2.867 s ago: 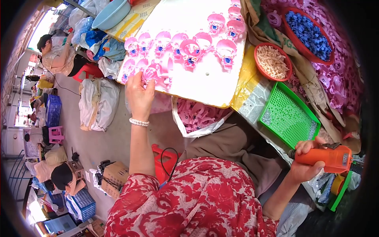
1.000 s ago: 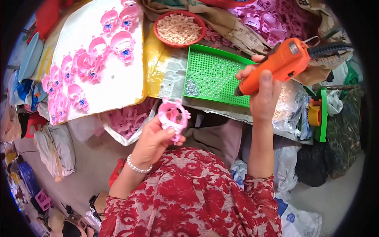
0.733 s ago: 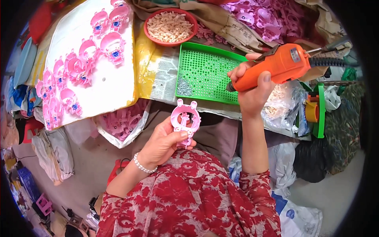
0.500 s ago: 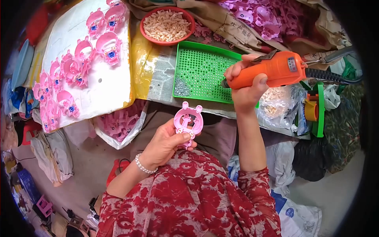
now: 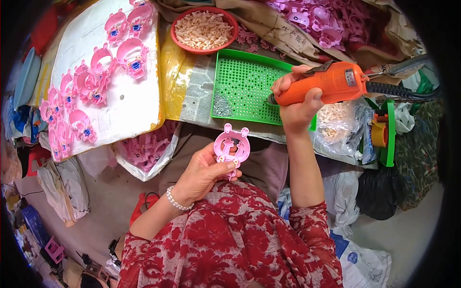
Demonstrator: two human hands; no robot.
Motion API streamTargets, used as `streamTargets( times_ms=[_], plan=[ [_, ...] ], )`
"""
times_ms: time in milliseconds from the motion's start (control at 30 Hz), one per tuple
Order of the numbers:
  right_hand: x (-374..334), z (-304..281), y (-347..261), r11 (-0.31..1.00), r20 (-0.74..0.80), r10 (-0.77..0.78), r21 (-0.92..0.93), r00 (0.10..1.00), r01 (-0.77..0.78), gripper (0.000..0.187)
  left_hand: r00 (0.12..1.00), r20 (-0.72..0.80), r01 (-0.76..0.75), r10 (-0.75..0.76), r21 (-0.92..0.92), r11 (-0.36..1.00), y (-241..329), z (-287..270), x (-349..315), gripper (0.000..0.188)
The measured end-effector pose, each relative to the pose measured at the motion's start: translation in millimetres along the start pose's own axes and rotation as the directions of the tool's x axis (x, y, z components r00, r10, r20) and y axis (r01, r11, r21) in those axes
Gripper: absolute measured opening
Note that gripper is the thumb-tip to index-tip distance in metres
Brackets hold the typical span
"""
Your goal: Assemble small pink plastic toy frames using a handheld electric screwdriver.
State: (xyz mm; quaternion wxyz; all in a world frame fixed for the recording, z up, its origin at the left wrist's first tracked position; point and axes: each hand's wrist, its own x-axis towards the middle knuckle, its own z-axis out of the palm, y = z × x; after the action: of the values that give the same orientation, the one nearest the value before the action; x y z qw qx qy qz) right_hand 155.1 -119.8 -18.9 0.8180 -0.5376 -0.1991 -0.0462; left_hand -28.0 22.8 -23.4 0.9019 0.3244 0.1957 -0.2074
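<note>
Red-and-cream patterned top nearest, lower edge. Left hand, white beaded bracelet at wrist, just beyond it: fingers closed, thumb on front, pinching lower end of pink plastic frame. Frame is held up over the lap, two ears up, ring opening clear of the fingers. Right hand wrapped around orange power screwdriver, thumb on near side, nose pointing left, cord running off right. Screwdriver apart from frame, overlapping right part of green perforated tray in view; contact with tray can't be told. Small metal pieces heaped in tray's near left corner. White sack of pink parts left of lap, below edge of white board. Rows of pink assemblies with blue bits on board. Red bowl of cream pieces beyond tray. Pile of pink parts farthest, upper right, beside brown sacking.
</note>
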Motion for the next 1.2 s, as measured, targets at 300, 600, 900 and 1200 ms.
streamTargets(
  times_ms=[300,600,900,1200],
  plan=[
    [1.2,0.7,0.9,1.0,-0.004,0.009,-0.002,1.0,-0.009,0.065,0.998,0.029,-0.047,0.047,-0.012,0.999,0.3,2.2,-1.9,0.039],
    [-2.3,9.7,-34.7,0.999,0.04,0.032,-0.043,0.999,-0.031,0.077,0.998,-0.013,-0.052,0.054,0.111,0.992,3.7,9.5,4.3,0.039],
    [-41.0,23.0,-77.3,0.968,0.415,-0.071,0.247,0.907,-0.037,0.086,0.995,-0.04,-0.086,0.09,0.095,0.992,0.5,15.0,5.9,0.037],
    [-68.5,29.0,-69.2,0.957,0.417,-0.005,0.267,0.909,-0.117,0.084,0.993,-0.03,-0.115,0.116,0.051,0.992,-4.3,10.0,6.1,0.034]
  ],
)
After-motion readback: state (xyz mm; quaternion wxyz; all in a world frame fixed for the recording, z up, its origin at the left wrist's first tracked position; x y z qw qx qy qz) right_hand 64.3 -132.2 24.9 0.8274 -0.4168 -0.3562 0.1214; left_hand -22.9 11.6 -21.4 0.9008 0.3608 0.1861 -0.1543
